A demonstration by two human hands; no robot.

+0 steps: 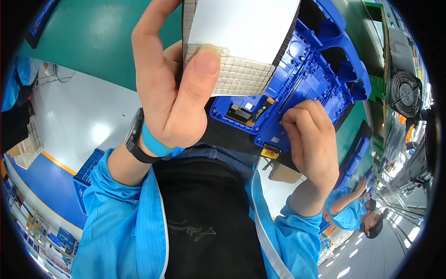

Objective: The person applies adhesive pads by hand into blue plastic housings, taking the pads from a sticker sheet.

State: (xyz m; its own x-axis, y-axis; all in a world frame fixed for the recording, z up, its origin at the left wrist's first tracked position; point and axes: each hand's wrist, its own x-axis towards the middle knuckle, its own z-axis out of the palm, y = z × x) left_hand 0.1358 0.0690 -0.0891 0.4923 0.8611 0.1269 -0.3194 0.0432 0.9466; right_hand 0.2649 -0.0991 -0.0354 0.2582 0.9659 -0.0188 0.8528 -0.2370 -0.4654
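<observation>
My left hand (179, 95), with a watch and a blue band at its wrist, grips a sheet of small grey square pads (244, 74) close to the camera. The thumb presses on the pads, beside a bare white area of the backing. Beyond and to the right lies an open blue plastic housing (320, 86), with a small circuit board and an orange-tipped ribbon (265, 109) in its near-left part. My right hand (313, 139) is over the housing's near half, fingertips pinched together against its surface. Whatever is between those fingertips is hidden.
A black mat (227, 139) lies under the housing on a green bench (102, 42). A yellow label (270, 153) hangs at the housing's near edge. At right are a black fan (405, 93), another blue part (353, 162) and a co-worker in blue (346, 209).
</observation>
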